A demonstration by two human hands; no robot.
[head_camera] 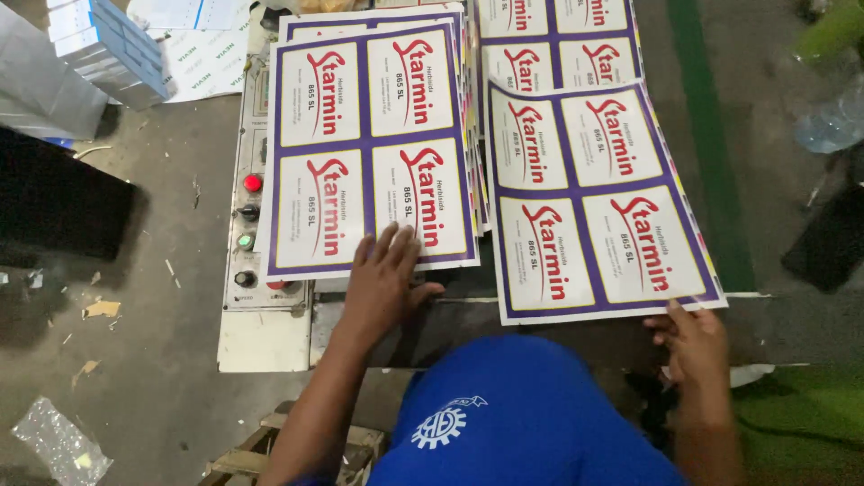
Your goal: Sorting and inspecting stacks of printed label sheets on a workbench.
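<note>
Resting flat left hand [382, 279] on printed sheet [369, 148]

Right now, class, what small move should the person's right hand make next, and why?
Probably slide the right sheet left onto the left stack. The right hand pinches that sheet's near corner, the sheet lies tilted, and the left hand presses flat on the stack's near edge.
</note>
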